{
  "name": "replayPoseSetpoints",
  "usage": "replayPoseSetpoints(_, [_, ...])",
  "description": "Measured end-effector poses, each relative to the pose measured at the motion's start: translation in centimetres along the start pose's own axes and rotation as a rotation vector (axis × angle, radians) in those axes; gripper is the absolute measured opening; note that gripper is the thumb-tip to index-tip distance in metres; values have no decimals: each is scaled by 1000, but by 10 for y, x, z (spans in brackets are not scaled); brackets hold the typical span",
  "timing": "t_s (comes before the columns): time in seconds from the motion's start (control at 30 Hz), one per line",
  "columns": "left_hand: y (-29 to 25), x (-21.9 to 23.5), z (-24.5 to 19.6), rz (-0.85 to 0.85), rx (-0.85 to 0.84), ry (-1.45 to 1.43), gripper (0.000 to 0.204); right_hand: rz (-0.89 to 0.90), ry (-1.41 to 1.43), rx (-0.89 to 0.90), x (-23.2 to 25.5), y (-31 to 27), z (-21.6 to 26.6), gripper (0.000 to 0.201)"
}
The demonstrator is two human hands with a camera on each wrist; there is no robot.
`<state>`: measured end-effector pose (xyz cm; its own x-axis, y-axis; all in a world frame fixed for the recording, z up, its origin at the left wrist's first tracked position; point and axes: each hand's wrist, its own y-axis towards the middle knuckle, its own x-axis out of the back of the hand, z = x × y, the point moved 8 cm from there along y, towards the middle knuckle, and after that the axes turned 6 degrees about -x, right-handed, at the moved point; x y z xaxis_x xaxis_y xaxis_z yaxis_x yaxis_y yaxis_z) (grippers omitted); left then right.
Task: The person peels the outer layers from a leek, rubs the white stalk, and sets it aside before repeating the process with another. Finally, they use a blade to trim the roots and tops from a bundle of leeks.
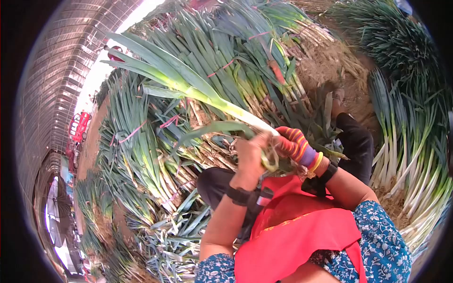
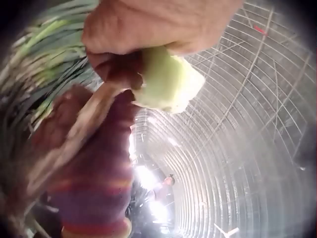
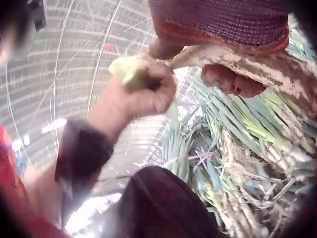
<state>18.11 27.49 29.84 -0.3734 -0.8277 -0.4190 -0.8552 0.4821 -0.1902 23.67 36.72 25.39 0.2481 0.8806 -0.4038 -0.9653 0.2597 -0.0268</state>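
A long leek (image 1: 226, 106) slants up and left in the head view, its white end at the hands. My right hand (image 1: 296, 146), in a striped glove with bare fingertips, grips it near the base. In the right wrist view, those fingers (image 3: 233, 82) curl round a soil-stained, pale stalk. My bare left hand (image 1: 250, 158), close beside the glove, grips a pale green outer leaf (image 2: 171, 82) in its curled fingers. A long strip of green leaf (image 1: 212, 129) trails leftward from this hand. A thin brownish strand (image 2: 81, 124) stretches between both hands.
Bundles of leeks (image 1: 137, 137) tied with pink bands lie ahead and to the left. Loose leeks (image 1: 391, 132) with white stems are heaped on the right. My knees and a red apron (image 1: 292, 226) are below the hands. A red vehicle (image 1: 81, 126) stands far left.
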Motion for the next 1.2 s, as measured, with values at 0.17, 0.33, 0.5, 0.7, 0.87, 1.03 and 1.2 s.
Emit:
replayPoseSetpoints(0.17, [-40,10,82,573,416,641,24,-68,32,-116,29,-8,13,36])
replayPoseSetpoints(0.33, [-7,35,31,359,-72,653,38,6,-11,-187,41,-15,7,35])
replayPoseSetpoints(0.5, [21,48,-61,255,-307,-60,15,191,77,-342,21,-24,-5,38])
replayPoseSetpoints(0.7, [13,70,-64,38,-247,-127,13,-29,-1290,563,-15,-10,5,59])
replayPoseSetpoints(0.87, [1,66,-52,90,-181,-176,15,140,-1184,515,-68,-2,40,43])
replayPoseSetpoints(1.03, [-11,63,-58,283,-222,-245,16,448,-661,439,-77,1,40,23])
replayPoseSetpoints(1.2, [-12,54,-60,377,-239,-282,19,347,-443,-53,-55,8,4,24])
